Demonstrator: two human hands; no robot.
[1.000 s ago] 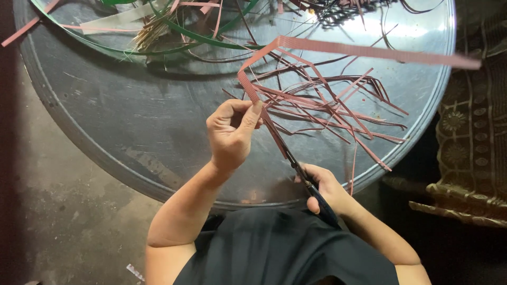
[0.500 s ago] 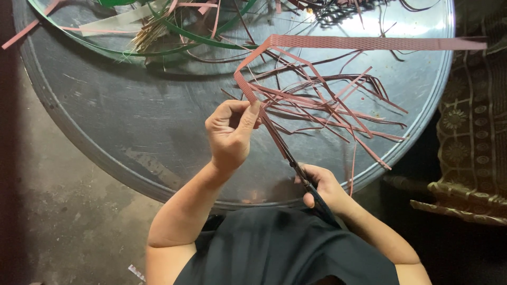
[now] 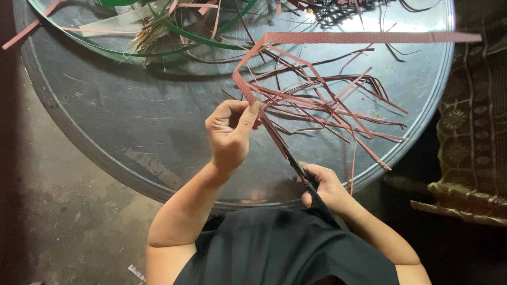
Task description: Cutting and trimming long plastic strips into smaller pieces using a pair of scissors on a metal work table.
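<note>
My left hand pinches a long pink patterned strap where it folds, just above a big round metal tray. The strap bends at my fingers and runs off to the right across the tray. My right hand grips dark scissors at the tray's near rim; the blades point up-left along the strap, close under my left thumb. A heap of thin pink slivers lies on the tray right of my left hand.
Green straps, a pale strip and more cuttings lie at the tray's far side. A dark tangle sits at the top. Concrete floor is at left, a patterned cloth at right. My dark shirt fills the bottom.
The free end of the pink strap has swung slightly, now lying more level across the tray. Both hands stay nearly where they were.
</note>
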